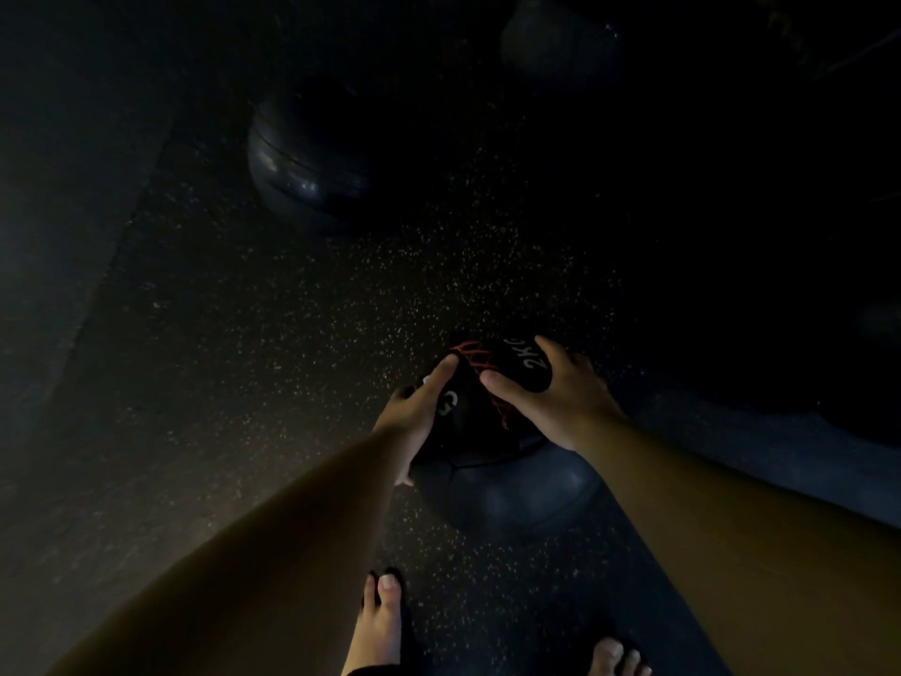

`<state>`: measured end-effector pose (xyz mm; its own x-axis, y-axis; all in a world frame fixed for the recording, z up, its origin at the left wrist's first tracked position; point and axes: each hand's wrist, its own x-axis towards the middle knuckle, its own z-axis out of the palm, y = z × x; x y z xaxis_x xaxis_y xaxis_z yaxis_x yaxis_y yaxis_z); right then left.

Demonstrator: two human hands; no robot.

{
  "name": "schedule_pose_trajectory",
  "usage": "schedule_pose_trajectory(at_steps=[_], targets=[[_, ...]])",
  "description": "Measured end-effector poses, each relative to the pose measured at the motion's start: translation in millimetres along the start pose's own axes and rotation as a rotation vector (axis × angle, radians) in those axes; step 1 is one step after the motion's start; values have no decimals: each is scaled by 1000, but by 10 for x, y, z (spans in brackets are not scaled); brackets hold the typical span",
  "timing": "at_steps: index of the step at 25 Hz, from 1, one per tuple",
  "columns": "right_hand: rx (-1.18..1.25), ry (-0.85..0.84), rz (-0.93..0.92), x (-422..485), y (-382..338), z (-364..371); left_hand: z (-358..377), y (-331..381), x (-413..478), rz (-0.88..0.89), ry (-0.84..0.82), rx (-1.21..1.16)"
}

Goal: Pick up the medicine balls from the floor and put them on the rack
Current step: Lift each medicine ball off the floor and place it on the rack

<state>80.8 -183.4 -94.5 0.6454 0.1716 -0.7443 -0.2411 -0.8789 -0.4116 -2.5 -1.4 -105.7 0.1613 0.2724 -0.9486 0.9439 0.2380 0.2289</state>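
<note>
Black 2 kg ball (487, 397) sits betw. both hands, equally near: left hand (419, 407) and right hand (551, 387) grip its sides; no long axis, lift goes straight up.

The small black medicine ball (480, 397) with red lacing carries the only readable lettering. On its upper right face, just beside the thumb of the right hand (556, 397), pale characters read "2KG", tilted and partly cut by the curve of the ball. On its left face, next to the fingers of the left hand (414, 412), a single pale character shows, looking like a "G" or a "3"; which one cannot be told in the dim light. The other dark balls show no legible marks.
</note>
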Motion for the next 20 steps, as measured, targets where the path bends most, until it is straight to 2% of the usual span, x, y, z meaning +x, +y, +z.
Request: schedule_pose_trajectory(at_steps=[5,8,13,17,20], targets=[[47,96,-106,-209,-437,-277,-72,178,-377,175,120,-119],[45,143,-201,-404,-1006,-792,-338,670,-909,282,150,-192],[92,363,-358,-1088,-2417,-2090,-1017,2082,-2269,535,176,-192],[196,537,-501,-1997,-3746,-3262,-1780,3359,-3829,770,214,-203],[297,661,-630,-2829,-4746,-4073,-2373,4161,-5127,1014,269,-190]])
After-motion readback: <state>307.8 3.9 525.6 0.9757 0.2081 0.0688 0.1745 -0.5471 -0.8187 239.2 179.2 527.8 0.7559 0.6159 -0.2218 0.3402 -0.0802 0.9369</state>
